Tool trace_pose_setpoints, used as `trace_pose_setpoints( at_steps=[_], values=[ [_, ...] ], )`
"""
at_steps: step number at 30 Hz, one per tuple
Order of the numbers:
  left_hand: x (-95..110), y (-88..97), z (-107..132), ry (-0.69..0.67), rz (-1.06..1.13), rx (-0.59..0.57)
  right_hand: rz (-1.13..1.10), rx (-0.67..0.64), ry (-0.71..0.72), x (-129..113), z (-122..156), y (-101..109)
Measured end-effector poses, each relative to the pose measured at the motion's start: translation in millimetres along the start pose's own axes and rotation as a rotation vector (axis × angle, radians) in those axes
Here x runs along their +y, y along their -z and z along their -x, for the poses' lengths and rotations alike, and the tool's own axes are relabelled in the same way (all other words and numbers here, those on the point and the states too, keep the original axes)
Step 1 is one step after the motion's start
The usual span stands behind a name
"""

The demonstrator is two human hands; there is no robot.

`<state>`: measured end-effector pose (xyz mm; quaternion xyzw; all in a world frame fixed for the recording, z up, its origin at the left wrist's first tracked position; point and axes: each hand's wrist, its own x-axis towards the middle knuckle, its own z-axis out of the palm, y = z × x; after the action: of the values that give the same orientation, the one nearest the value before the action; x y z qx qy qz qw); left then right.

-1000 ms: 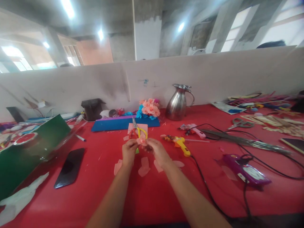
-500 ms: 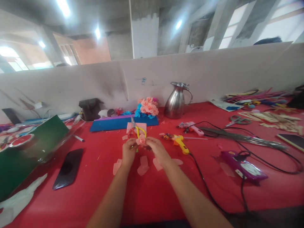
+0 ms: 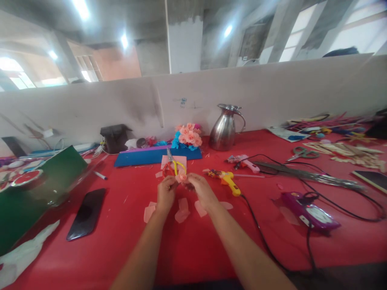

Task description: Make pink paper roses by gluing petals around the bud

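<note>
A small pink paper flower (image 3: 182,177) is held up between both hands above the red table (image 3: 127,241). My left hand (image 3: 166,195) pinches it from the left with closed fingers. From the right, my right hand (image 3: 202,191) grips it the same way. Loose pink paper petals (image 3: 182,210) lie on the table under the hands. Yellow-handled scissors (image 3: 174,162) rest on pink paper just beyond the flower.
A yellow glue gun (image 3: 229,182) and a pink glue gun (image 3: 245,162) lie to the right, with black cords (image 3: 266,241). A black phone (image 3: 86,213) and green box (image 3: 36,189) are left. A steel jug (image 3: 225,127), flower bunch (image 3: 188,137) and blue sheets (image 3: 145,156) stand behind.
The hands and the flower have shifted very slightly; both hands keep hold of the flower. Nothing else on the table has moved.
</note>
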<state>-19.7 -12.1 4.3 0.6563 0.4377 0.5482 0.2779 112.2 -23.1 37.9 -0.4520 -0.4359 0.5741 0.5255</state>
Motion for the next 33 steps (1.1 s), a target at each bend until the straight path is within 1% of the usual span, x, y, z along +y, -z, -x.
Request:
trace_pose_setpoints(
  at_steps=[6, 14, 20, 23, 27, 31, 33],
  values=[
    [4.5, -0.3, -0.8, -0.002, 0.024, -0.022, -0.007, 0.004, -0.008, -0.8, 0.1, -0.1],
    [-2.8, -0.4, -1.0, -0.008, 0.088, -0.028, -0.017, -0.016, 0.0, -0.4, -0.6, 0.8],
    [3.6, -0.3, -0.3, 0.008, 0.096, -0.036, -0.043, -0.001, 0.034, -0.8, -0.5, 0.3],
    [2.2, -0.6, -0.5, 0.036, 0.066, -0.015, -0.052, -0.013, 0.033, -2.5, 1.0, -0.7],
    [-4.6, -0.6, -1.8, 0.053, 0.015, 0.046, -0.075, -0.014, 0.049, -2.0, 1.8, 0.3],
    [-7.1, 0.1, -2.1, 0.05, 0.006, 0.09, -0.111, 0.028, 0.058, 0.8, -0.5, 2.7],
    [-6.5, 0.3, -1.9, 0.048, 0.033, 0.095, -0.074, 0.043, 0.048, 2.7, -2.2, 2.8]
  ],
)
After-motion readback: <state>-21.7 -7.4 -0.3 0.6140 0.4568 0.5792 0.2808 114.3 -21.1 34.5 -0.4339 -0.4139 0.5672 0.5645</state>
